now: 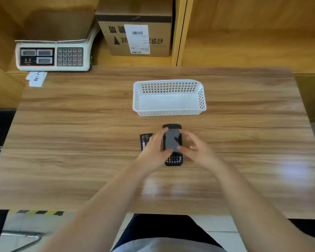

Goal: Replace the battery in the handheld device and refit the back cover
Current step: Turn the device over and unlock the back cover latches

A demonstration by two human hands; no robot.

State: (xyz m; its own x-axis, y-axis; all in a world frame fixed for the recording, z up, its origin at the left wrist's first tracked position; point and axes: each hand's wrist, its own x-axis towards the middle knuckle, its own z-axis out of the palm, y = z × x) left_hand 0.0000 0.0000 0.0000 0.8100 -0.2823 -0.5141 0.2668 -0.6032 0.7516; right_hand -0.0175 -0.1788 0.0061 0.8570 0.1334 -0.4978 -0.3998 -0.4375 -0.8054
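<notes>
A black handheld device lies face up on the wooden table, screen toward the far side and keypad toward me. My left hand rests against its left edge, with finger and thumb touching it. My right hand hovers over its right side with the fingers spread; whether it touches the device is blurred. A flat black battery with a printed label lies on the table just left of the device, partly hidden by my left hand.
A white perforated plastic basket stands beyond the device. A weighing scale and a cardboard box sit on the shelf at the back left. A paper note hangs below the scale.
</notes>
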